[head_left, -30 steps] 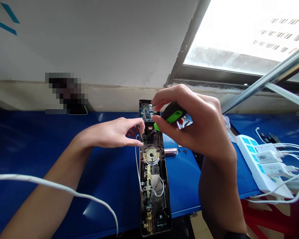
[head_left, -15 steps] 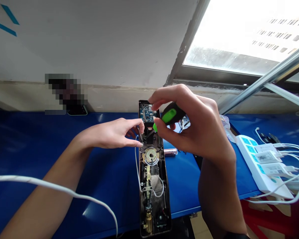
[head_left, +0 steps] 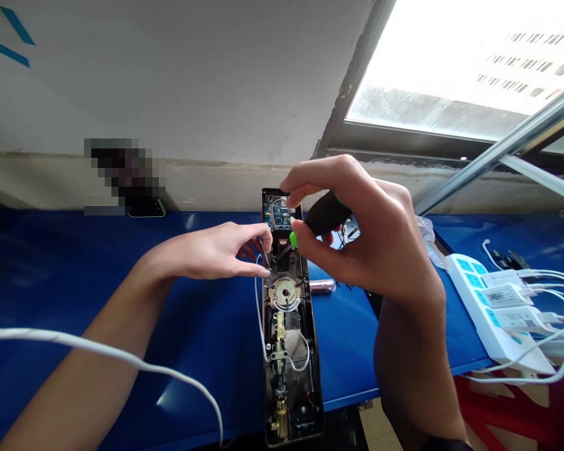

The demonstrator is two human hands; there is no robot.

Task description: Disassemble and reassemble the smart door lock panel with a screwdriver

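Door-lock body [head_left: 289,338] lying open lengthwise on blue tabletop [head_left: 75,250], below a bright window [head_left: 451,62].
Right hand [head_left: 357,244] has its grip clamped on a black-and-green screwdriver [head_left: 326,213], handle rolled so less green shows than a moment before; left hand [head_left: 211,254] pinches a thin metal shaft [head_left: 266,258] above the lock's circuit board [head_left: 278,215]. Power strip [head_left: 479,307] off right; charger labels [head_left: 501,296] too small to read.

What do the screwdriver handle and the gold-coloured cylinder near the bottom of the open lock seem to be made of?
The screwdriver handle looks like moulded plastic or rubber: dull black, with a shiny green end. The cylinder looks like brass, from its yellow metallic sheen, though it could be plated.
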